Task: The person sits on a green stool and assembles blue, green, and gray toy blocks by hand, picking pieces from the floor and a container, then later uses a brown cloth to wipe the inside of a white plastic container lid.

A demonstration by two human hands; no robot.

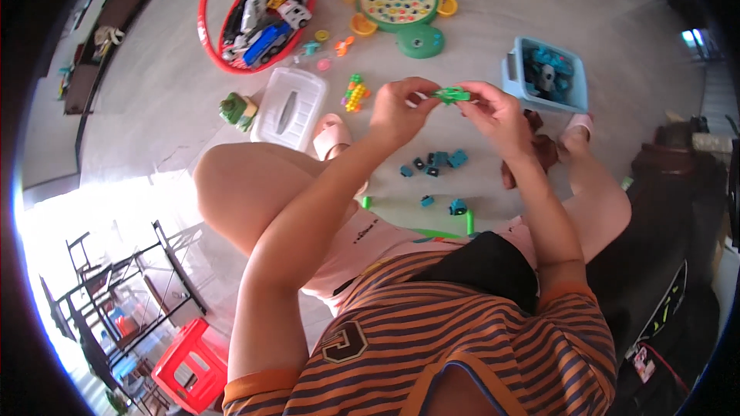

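My left hand (399, 114) and my right hand (499, 117) meet in front of me, above the floor. Between their fingertips is a small green toy piece (452, 95), pinched from both sides; its exact kind is too small to tell. Below the hands, several teal and dark toy pieces (438, 159) lie scattered on the floor. To the left of my left hand stands a small toy (356, 94) of yellow, green and orange bits. Right of my right hand is a light blue bin (583, 81) with teal toy parts (546, 69) inside.
A red basket (203, 19) full of toy vehicles stands at the far left. Near it lie a clear white lid (308, 104) and a green toy (237, 111). A round green fishing game (397, 0) sits farther off. Something brown (546, 152) lies by my right foot.
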